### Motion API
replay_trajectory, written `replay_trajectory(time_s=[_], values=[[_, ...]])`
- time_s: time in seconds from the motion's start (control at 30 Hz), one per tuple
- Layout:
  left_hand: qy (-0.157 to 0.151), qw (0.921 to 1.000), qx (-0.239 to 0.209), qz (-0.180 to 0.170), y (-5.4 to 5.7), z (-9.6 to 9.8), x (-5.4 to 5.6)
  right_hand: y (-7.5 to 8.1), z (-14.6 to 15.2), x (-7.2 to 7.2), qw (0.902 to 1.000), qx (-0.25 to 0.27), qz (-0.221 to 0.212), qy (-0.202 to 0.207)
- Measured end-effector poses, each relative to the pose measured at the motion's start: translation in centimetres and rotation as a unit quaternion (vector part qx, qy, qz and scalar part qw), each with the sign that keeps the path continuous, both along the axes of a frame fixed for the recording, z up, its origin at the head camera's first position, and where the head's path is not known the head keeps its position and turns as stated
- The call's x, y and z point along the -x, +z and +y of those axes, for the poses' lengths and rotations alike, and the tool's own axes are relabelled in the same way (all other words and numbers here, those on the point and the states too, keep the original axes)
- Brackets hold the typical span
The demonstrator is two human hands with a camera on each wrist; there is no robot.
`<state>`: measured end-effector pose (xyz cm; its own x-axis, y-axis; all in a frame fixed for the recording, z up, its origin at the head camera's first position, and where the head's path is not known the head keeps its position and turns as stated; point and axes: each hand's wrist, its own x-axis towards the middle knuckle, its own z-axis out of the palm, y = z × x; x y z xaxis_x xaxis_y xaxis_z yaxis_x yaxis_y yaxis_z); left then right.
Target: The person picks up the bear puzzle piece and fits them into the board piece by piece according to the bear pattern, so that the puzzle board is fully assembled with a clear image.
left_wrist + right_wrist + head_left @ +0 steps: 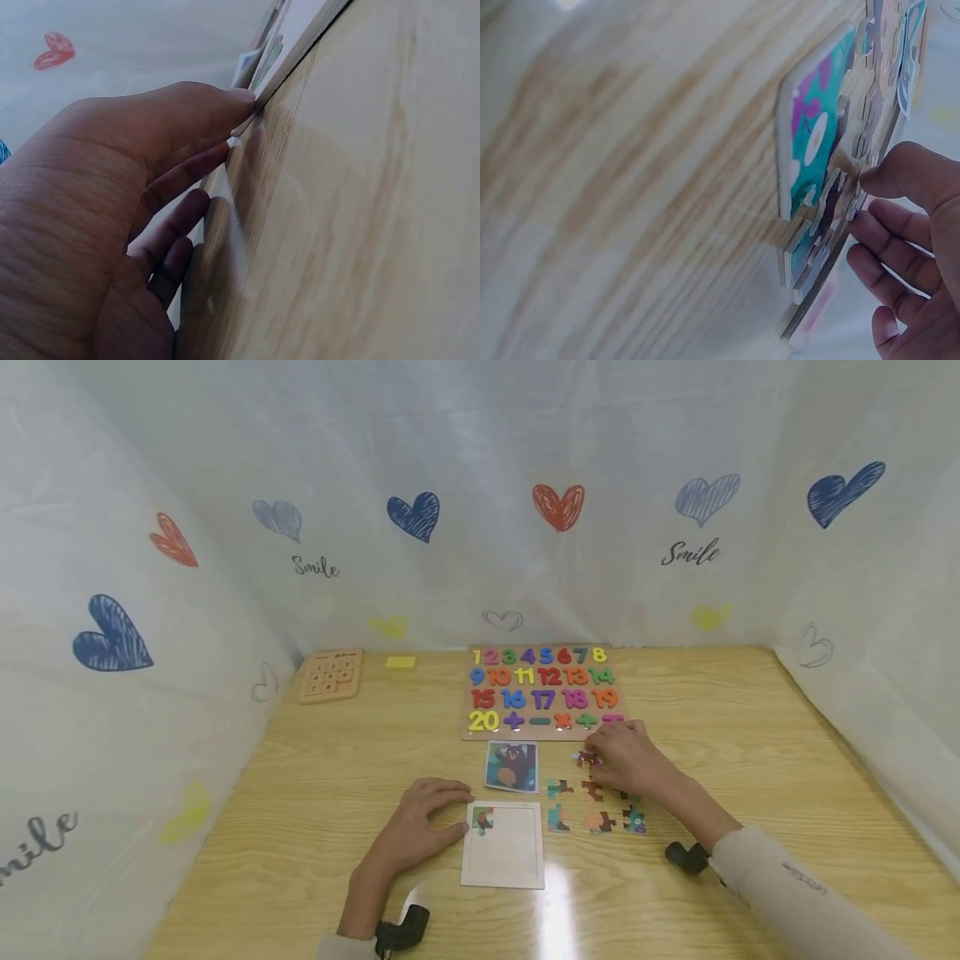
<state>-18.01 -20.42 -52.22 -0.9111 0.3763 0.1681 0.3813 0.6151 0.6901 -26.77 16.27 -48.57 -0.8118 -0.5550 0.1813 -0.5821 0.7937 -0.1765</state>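
In the head view a square wooden puzzle board [502,860] lies near the front, with one puzzle piece [482,819] in its top-left corner. My left hand [416,827] rests beside it, thumb and fingertips at its left edge; the left wrist view shows the thumb [202,105] against that edge and the other fingers loosely bent. My right hand [630,760] pinches a dark red-brown puzzle piece [585,759] above the rows of loose pieces [558,818]. Seen from the right wrist, thumb and fingertips [877,180] meet at the pieces, a teal one [810,135] standing nearest the camera.
Behind the puzzle board lies a bear picture card [512,767]. A number board [540,689] with colourful numerals sits farther back. At the far left are a wooden sliding number puzzle [330,675] and a yellow slip [401,662]. A heart-printed curtain [480,568] surrounds the wooden table [360,735].
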Motion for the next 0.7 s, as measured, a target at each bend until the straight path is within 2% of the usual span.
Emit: replay_trajectory(time_s=[0.27,0.43,0.7], values=[[0.001,1.0000,0.001,-0.002,0.2,0.1,0.1,0.7,0.5,-0.2,0.9995,0.016,0.024,0.013],[-0.002,1.0000,0.001,-0.002,0.3,0.1,0.2,1.3,0.3,-0.8,0.9987,0.034,0.029,0.024],[-0.004,1.0000,0.002,-0.001,0.2,0.1,0.0,2.5,-0.3,-1.8,0.9985,0.035,0.034,0.026]])
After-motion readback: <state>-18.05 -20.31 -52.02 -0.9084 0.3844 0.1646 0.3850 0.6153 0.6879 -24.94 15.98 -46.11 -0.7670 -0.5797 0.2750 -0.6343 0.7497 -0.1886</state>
